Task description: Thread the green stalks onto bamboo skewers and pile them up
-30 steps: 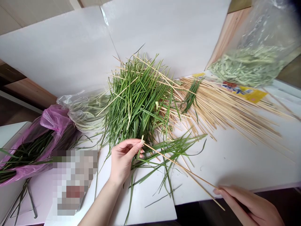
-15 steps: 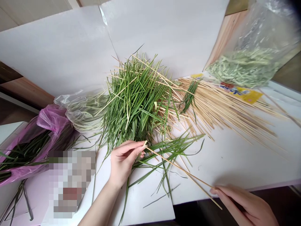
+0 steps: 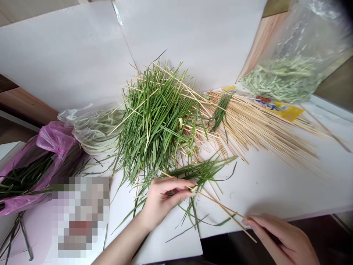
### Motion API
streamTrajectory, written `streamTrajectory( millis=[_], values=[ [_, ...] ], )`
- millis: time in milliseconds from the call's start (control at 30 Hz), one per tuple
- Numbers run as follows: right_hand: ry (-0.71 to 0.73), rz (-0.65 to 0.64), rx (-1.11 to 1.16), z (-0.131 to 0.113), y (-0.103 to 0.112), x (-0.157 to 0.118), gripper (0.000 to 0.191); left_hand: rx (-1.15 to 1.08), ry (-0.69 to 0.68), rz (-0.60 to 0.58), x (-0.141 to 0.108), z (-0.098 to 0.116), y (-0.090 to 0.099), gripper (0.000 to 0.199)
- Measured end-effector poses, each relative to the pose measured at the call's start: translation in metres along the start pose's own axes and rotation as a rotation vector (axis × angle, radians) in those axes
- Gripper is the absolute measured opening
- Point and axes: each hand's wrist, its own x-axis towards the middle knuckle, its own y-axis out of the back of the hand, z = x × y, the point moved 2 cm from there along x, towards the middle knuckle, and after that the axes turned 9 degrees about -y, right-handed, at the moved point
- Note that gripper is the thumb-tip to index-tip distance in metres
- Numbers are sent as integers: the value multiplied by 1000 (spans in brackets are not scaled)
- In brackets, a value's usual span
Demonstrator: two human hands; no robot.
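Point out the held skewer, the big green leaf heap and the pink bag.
Held skewer (image 3: 211, 199), head view: on its mid shaft.
Big green leaf heap (image 3: 156, 123), head view: on its middle.
Pink bag (image 3: 57, 138), head view: on its gathered top.

Over there, the white counter (image 3: 289, 184) has sticks (image 3: 264, 125) fanned across it, a big heap of leaves (image 3: 154, 125) and, just beside that, a clear bag (image 3: 93, 129).

So the counter (image 3: 278, 187) is plain white, and a tall white panel (image 3: 193, 36) stands along its back edge with a seam (image 3: 127, 42) running down it. Reddish-brown wood (image 3: 29, 105) shows past the back left corner, lighter wood (image 3: 261, 42) past the back right. Beige wall (image 3: 35, 13) up top, soft light, pretty dark below the front edge.
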Motion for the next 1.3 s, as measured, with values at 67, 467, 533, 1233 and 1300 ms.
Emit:
streamTrajectory(
  millis=[67, 467, 533, 1233, 1300],
  values=[
    [-1, 16, 4, -5, 1, 3, 17, -1, 34, -4, 2, 1, -5, 23],
    [-166, 302, -48, 6, 8, 4, 23, 157, 52, 106, 26, 13, 9, 51],
    [-189, 326, -85, 11, 10, 3, 26, 322, 62, 29, 30, 13, 16, 33],
    [-196, 356, -258, 19, 15, 1, 36, 927, 109, -607, -15, 15, 59, 16],
    [-199, 359, -274, 21, 15, 1, 37, 883, 103, -547, -18, 15, 64, 16]
  ],
)
